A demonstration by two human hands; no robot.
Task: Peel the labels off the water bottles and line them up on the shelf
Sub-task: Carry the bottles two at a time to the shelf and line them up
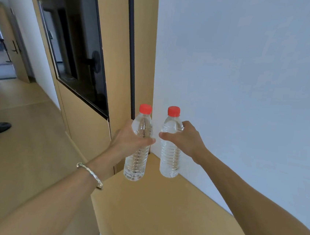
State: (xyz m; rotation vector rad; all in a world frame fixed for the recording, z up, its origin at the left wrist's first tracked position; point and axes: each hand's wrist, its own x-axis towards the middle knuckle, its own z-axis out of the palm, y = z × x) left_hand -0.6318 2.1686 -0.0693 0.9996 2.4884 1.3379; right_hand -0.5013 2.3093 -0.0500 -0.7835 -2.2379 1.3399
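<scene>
Bottles (136, 163) (169, 161), two; one per hand (129, 137) (186, 138)

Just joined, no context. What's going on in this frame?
A person holds two clear, red-capped water bottles upright. The left hand grips the left bottle and the right hand grips the right bottle. Neither bottle shows a label. Both are at the far corner of the wooden shelf, beside the white wall. I cannot tell whether either base touches the shelf. Neither bottle has been released yet.
</scene>
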